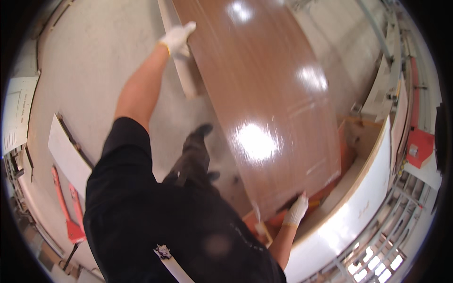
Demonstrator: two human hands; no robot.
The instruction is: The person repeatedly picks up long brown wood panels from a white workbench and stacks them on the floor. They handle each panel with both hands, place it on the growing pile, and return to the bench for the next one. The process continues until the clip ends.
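Note:
A long, glossy brown wood-grain panel (264,89) slants across the middle, bright reflections on its face. My left hand (178,38), in a white knit glove, grips its far left edge, thumb on top and fingers mostly hidden. At the near end, my gloved right hand (296,211) closes on the panel's edge; its fingertips are partly hidden. A dark patch beside that hand is too blurred to name. Under the near end sits an open crate-like box (368,177) with a pale outer side and orange parts inside.
A pale board (188,78) lies beneath the panel's left edge. On the left are a white board (66,141) and a red pallet jack (73,226). Metal racking (401,207) and a red box (420,148) stand at the right. Concrete floor (94,61) stretches around my feet.

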